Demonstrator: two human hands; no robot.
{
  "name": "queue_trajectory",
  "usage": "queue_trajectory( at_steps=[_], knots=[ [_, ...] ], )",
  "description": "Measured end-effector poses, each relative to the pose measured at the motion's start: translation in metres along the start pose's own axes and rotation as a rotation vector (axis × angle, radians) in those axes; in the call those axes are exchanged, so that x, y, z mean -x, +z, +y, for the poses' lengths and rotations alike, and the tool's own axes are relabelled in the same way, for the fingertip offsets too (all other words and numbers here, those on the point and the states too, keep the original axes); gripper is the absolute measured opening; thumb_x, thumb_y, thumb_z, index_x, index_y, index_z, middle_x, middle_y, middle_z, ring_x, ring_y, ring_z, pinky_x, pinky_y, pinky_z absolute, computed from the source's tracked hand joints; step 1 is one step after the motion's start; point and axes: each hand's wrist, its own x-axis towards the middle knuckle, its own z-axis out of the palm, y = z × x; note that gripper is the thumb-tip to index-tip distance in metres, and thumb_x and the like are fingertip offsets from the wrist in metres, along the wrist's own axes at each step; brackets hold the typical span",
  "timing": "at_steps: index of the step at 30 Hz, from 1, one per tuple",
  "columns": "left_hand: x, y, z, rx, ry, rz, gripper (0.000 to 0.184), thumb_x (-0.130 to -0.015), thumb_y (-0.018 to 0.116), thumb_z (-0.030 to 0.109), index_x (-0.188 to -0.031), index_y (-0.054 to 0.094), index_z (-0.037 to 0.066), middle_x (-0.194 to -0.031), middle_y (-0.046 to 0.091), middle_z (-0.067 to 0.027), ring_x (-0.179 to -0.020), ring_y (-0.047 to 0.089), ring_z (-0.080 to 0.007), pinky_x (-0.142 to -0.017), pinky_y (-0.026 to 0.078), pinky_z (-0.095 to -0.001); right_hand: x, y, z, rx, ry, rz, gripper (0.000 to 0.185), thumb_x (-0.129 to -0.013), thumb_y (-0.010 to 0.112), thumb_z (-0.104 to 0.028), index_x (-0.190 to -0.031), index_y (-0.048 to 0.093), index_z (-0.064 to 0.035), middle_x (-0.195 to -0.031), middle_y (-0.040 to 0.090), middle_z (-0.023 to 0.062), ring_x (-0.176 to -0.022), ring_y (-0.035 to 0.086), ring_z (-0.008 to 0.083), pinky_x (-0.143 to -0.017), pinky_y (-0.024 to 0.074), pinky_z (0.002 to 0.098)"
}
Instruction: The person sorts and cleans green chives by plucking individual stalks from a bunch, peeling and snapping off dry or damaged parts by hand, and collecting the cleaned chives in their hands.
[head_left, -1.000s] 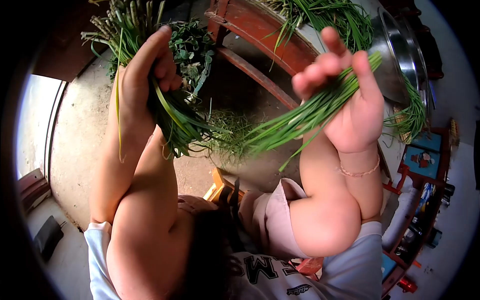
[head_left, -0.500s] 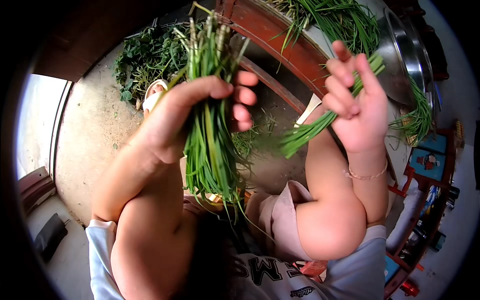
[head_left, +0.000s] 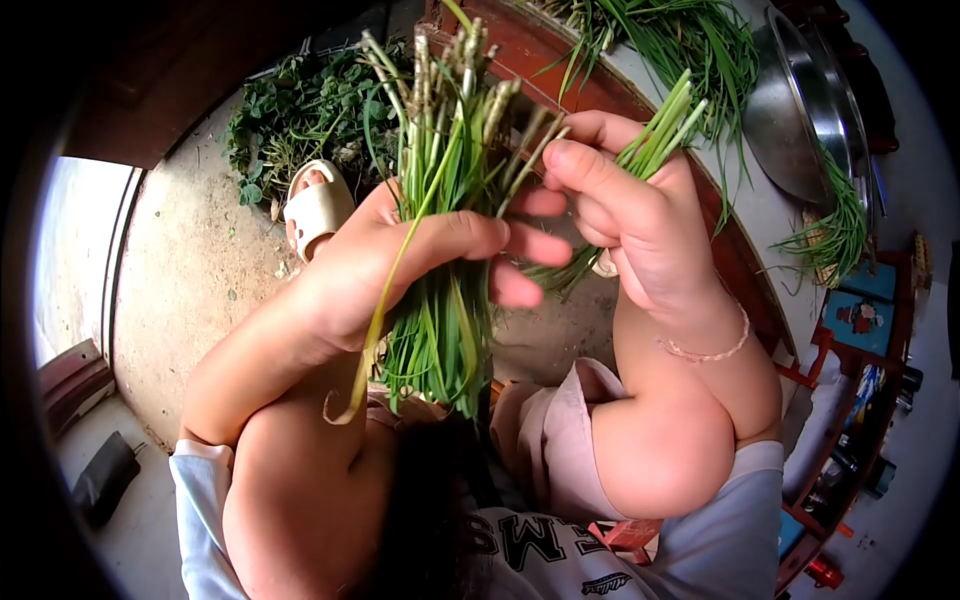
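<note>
My left hand (head_left: 400,260) is wrapped round a thick bunch of long green stalks (head_left: 435,330), held upright, with its pale, soiled root ends at the top. My right hand (head_left: 640,205) has a smaller bundle of clean-cut green stalks (head_left: 660,130) tucked in its palm. The thumb and index finger of that hand pinch the end of a stalk at the right side of the large bunch. The hands are close together above my knees. Part of the small bundle is hidden behind my right fingers.
A red-edged table (head_left: 755,270) carries loose green stalks (head_left: 690,50) and a metal basin (head_left: 800,110). Leafy plants (head_left: 310,120) lie on the floor near my slippered foot (head_left: 318,200). A red shelf (head_left: 850,400) stands at the right.
My left hand has swung the large bunch from the upper left to the centre, upright. My right hand has moved inward, its fingers closing from spread to a pinch at the bunch.
</note>
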Motion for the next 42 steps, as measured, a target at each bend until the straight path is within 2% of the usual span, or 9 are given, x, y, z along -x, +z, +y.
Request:
queue_trajectory(
  at_steps=[14, 17, 19, 21, 23, 26, 34, 36, 42],
  knots=[
    [-0.003, -0.008, 0.001, -0.098, 0.002, 0.081, 0.022, -0.079, 0.048, 0.013, -0.098, 0.05, 0.0, -0.091, 0.058, -0.0094, -0.068, 0.055, -0.0122, -0.064, 0.048, -0.025, -0.004, -0.001, 0.017, 0.231, -0.181, 0.165, 0.01, -0.078, 0.054, -0.008, -0.078, 0.054, 0.0018, -0.069, 0.057, 0.0053, -0.062, 0.051, 0.0064, -0.059, 0.0409, 0.0194],
    [-0.002, -0.006, -0.001, 0.079, 0.021, 0.13, 0.025, -0.08, 0.049, 0.014, -0.101, 0.049, 0.001, -0.094, 0.056, -0.0089, -0.079, 0.055, -0.0145, -0.069, 0.045, -0.0232, -0.003, 0.001, 0.016, 0.193, -0.192, 0.143, 0.012, -0.078, 0.052, -0.01, -0.082, 0.053, 0.0011, -0.059, 0.044, -0.0027, -0.039, 0.025, -0.0021, -0.035, 0.0149, 0.0154],
    [-0.01, -0.021, -0.006, 0.132, 0.096, 0.057, 0.022, -0.081, 0.045, 0.017, -0.1, 0.048, 0.006, -0.113, 0.048, -0.0135, -0.099, 0.05, -0.0226, -0.085, 0.04, -0.0324, -0.002, -0.001, 0.01, 0.224, -0.209, 0.187, 0.009, -0.077, 0.054, -0.009, -0.078, 0.055, 0.0001, -0.066, 0.054, 0.0005, -0.053, 0.044, 0.0023, -0.048, 0.0342, 0.0167],
    [-0.013, -0.03, -0.005, 0.216, 0.18, 0.049, 0.02, -0.083, 0.042, 0.018, -0.099, 0.049, 0.007, -0.116, 0.045, -0.0131, -0.102, 0.048, -0.022, -0.087, 0.039, -0.0345, 0.0, -0.009, 0.004, 0.185, -0.221, 0.202, 0.01, -0.077, 0.054, -0.009, -0.078, 0.055, 0.0002, -0.064, 0.053, -0.0004, -0.048, 0.04, 0.001, -0.043, 0.0299, 0.0158],
    [-0.012, -0.032, -0.001, 0.326, 0.198, 0.114, 0.028, -0.083, 0.042, 0.022, -0.098, 0.052, 0.0, -0.104, 0.053, -0.0122, -0.091, 0.053, -0.0195, -0.076, 0.044, -0.0281, -0.001, -0.013, 0.003, 0.133, -0.314, 0.282, 0.01, -0.076, 0.055, -0.009, -0.079, 0.055, 0.0005, -0.061, 0.048, -0.0025, -0.04, 0.028, -0.0013, -0.034, 0.0175, 0.0152],
    [-0.014, -0.045, 0.004, 0.434, 0.301, 0.057, 0.021, -0.083, 0.044, 0.02, -0.085, 0.054, 0.002, -0.083, 0.058, -0.0112, -0.084, 0.055, -0.0216, -0.074, 0.046, -0.0298, 0.003, -0.024, -0.011, 0.09, -0.427, 0.359, 0.012, -0.077, 0.052, -0.01, -0.083, 0.053, 0.0, -0.064, 0.046, -0.0006, -0.039, 0.026, 0.0003, -0.034, 0.0173, 0.0161],
    [-0.024, -0.072, 0.007, 0.259, 0.224, 0.411, 0.019, -0.076, 0.057, 0.017, -0.062, 0.048, 0.007, -0.06, 0.051, -0.0025, -0.066, 0.053, -0.0147, -0.062, 0.044, -0.0236, 0.021, -0.04, -0.038, 0.021, -0.601, 0.471, 0.01, -0.081, 0.043, -0.012, -0.081, 0.047, -0.0035, -0.068, 0.042, 0.0002, -0.04, 0.022, 0.0029, -0.036, 0.0172, 0.0173],
    [-0.029, -0.077, 0.0, 0.159, 0.245, 0.397, 0.014, -0.075, 0.056, 0.014, -0.082, 0.054, 0.002, -0.053, 0.038, 0.0018, -0.067, 0.053, -0.0136, -0.057, 0.043, -0.0199, 0.023, -0.036, -0.038, 0.058, -0.566, 0.457, 0.01, -0.081, 0.044, -0.012, -0.078, 0.046, -0.0036, -0.067, 0.042, 0.0003, -0.039, 0.022, 0.0033, -0.036, 0.0171, 0.0172],
    [-0.042, -0.092, -0.003, -0.047, 0.206, 0.511, 0.039, -0.08, 0.049, 0.017, -0.113, 0.042, -0.001, -0.056, 0.038, 0.0016, -0.076, 0.053, -0.0149, -0.061, 0.045, -0.0235, 0.034, -0.043, -0.054, 0.065, -0.812, 0.639, 0.014, -0.079, 0.046, -0.013, -0.069, 0.043, -0.0051, -0.062, 0.039, -0.0008, -0.039, 0.023, 0.0033, -0.038, 0.0184, 0.0175]
  ],
)
